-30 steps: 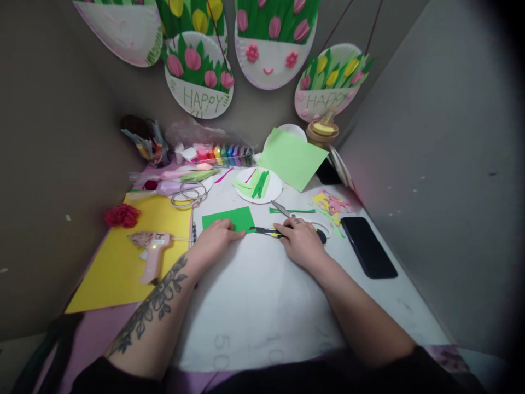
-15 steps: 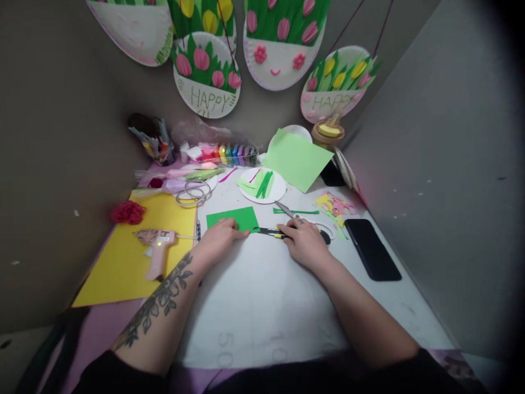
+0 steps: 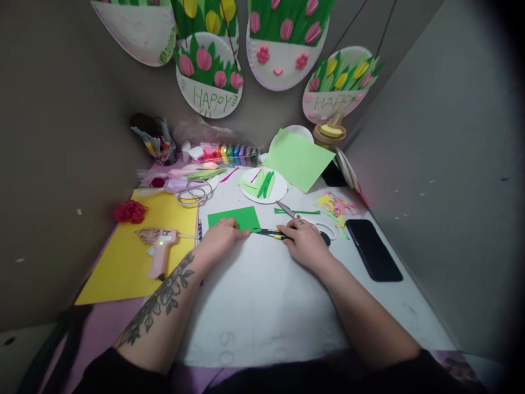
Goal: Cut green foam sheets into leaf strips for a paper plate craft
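Note:
My left hand (image 3: 223,236) lies on the lower edge of a green paper rectangle (image 3: 241,216), its fingers closed on it against the white table. My right hand (image 3: 303,239) is closed on black-and-yellow scissors (image 3: 273,233), whose dark tips meet the paper's lower right corner. Under and beyond my right hand lie white-handled scissors (image 3: 287,209), and beside them a thin green strip (image 3: 301,212). Behind the green rectangle, a white paper plate (image 3: 279,190) holds green cut pieces.
A pink glue gun (image 3: 162,254) rests on yellow paper (image 3: 118,262) at left. A black phone (image 3: 373,250) lies at right, near paper scraps (image 3: 336,205). Light green paper (image 3: 299,158), clay pots (image 3: 233,155) and a pen holder (image 3: 164,150) stand or lie behind.
The whole view has shifted very slightly to the right. Both hands, the green paper and the scissors keep the same places relative to each other.

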{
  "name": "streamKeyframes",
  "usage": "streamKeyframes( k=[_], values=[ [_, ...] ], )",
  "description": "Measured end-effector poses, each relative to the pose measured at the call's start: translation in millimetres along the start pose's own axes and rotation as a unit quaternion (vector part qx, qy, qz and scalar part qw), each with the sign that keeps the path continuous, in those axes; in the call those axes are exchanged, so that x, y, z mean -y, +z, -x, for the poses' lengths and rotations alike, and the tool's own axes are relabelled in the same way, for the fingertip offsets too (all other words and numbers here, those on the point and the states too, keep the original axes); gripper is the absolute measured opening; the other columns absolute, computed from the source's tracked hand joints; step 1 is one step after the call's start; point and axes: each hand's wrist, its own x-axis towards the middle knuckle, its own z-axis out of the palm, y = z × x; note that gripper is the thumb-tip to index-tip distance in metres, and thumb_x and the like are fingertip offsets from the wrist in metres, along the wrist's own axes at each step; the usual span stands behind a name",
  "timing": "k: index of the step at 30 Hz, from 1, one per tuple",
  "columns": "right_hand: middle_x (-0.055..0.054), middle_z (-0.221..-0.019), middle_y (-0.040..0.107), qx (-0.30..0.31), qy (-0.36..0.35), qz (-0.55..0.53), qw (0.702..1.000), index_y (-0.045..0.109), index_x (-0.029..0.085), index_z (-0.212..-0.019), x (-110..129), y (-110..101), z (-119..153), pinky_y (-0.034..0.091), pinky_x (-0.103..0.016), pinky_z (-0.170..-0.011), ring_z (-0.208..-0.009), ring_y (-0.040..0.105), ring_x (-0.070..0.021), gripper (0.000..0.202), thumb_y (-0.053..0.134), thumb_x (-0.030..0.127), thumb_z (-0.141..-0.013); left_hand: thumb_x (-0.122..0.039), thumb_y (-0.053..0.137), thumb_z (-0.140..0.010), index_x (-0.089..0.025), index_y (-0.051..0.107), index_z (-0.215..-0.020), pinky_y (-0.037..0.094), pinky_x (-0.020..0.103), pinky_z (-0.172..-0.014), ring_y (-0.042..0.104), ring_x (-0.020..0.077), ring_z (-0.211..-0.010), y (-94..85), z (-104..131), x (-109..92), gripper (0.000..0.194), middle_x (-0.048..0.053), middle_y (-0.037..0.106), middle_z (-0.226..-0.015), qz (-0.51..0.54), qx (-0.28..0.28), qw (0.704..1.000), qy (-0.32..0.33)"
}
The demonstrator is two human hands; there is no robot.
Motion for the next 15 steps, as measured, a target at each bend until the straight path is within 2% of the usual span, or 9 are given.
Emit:
streamKeyframes(
  k=[4, 8, 12, 15],
  values=[
    [-0.008, -0.108, 0.062, -0.009, 0.001, 0.002, 1.0, 0.065, 0.028, -0.116, -1.5, -0.6, 0.0, 0.037, -0.037, -0.085, -0.101, 0.052, -0.0252, 0.037, 0.052, 0.018, -0.083, -0.041, 0.039, -0.092, -0.026, 0.071, -0.103, 0.034, 0.032, -0.073, 0.048, 0.0229, -0.087, 0.8, 0.7, -9.9, 0.036, 0.006, 0.055, -0.087, -0.019, 0.004, 1.0, -0.003],
    [-0.008, -0.109, 0.061, -0.018, 0.003, -0.001, 1.0, 0.065, 0.028, -0.116, -4.3, -0.6, -1.3, 0.037, -0.037, -0.087, -0.103, 0.05, -0.0256, 0.037, 0.052, 0.018, -0.083, -0.04, 0.036, -0.093, -0.022, 0.07, -0.098, 0.035, 0.032, -0.072, 0.05, 0.0232, -0.086, 1.9, 1.0, -17.2, 0.039, 0.007, 0.057, -0.088, -0.014, -0.007, 0.999, -0.038],
    [-0.008, -0.11, 0.061, -0.016, 0.001, -0.003, 1.0, 0.064, 0.028, -0.116, -6.2, 1.1, -2.7, 0.036, -0.038, -0.087, -0.103, 0.05, -0.0253, 0.036, 0.051, 0.018, -0.084, -0.045, 0.04, -0.091, -0.021, 0.071, -0.091, 0.035, 0.03, -0.069, 0.053, 0.0227, -0.084, -3.7, 2.7, -9.9, 0.039, 0.006, 0.059, -0.088, -0.001, 0.011, 0.999, -0.043],
    [-0.009, -0.11, 0.061, -0.021, 0.0, -0.002, 1.0, 0.065, 0.028, -0.115, -5.3, 2.4, -4.8, 0.036, -0.039, -0.087, -0.102, 0.05, -0.0252, 0.035, 0.05, 0.018, -0.084, -0.05, 0.04, -0.09, -0.024, 0.071, -0.095, 0.033, 0.03, -0.065, 0.054, 0.0225, -0.082, -7.2, 3.9, -1.2, 0.041, 0.005, 0.059, -0.086, -0.011, 0.025, 0.999, -0.047]
  ],
)
